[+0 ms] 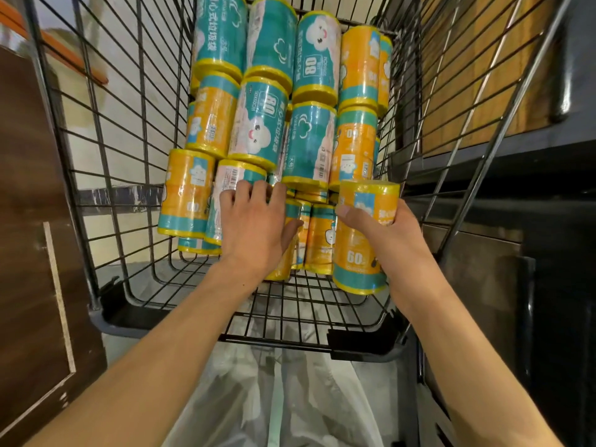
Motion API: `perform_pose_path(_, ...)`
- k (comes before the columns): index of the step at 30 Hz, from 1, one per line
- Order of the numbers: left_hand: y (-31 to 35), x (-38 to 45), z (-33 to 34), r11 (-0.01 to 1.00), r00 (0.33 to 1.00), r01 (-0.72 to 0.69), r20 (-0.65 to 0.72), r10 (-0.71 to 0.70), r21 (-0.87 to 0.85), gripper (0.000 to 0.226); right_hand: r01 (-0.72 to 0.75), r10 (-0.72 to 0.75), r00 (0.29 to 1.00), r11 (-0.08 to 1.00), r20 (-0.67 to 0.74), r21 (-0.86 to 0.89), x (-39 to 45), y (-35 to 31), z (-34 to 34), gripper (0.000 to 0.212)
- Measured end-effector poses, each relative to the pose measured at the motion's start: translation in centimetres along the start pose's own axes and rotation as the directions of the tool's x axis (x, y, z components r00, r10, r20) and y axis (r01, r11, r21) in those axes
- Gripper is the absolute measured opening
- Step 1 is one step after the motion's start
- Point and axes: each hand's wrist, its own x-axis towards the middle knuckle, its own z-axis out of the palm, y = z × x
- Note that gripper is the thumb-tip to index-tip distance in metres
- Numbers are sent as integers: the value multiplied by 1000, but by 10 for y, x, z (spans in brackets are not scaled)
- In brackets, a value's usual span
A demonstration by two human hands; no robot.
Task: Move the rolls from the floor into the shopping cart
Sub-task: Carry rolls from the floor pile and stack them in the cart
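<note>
— Reaching into the shopping cart (106, 162) from its near end, a person works both bare arms among the rolls (309, 143). What does the head view show of the hands?

— The right hand (383, 230) grips an orange roll (361, 240) upright, thumb across its front and fingers wrapped behind, at the near right of the basket, just beside the wire side. The left hand (258, 227) lies flat on the stacked rolls at centre, fingers straight and spread, pressing on a teal-and-white roll (235, 175).

— And the rest of the load?

— Teal and orange rolls, all capped in yellow, lie packed in rows across the far and middle part of the basket, some stacked on others. Below the cart's near edge, pale plastic sheeting (277, 391) shows. A brown wooden panel (35, 253) stands at left, a dark cabinet (516, 221) at right.
</note>
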Motion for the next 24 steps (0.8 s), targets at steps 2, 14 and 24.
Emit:
perform_pose_path(2,-5,4,-5,1000,1000,-6,8,6,-9,51,-14,14,1000,1000,-14,-4,1,3,3,51)
perform_pose_path(14,-41,-5,-5,939,942,-334,56,330,84,34,-157,113,979,947,-168,-281,30,55,36,81)
perform_pose_path(24,-39,-21,-31,923,917,-372,196,349,96,42,238,-296,953,611,60,-755,5,37,32,41)
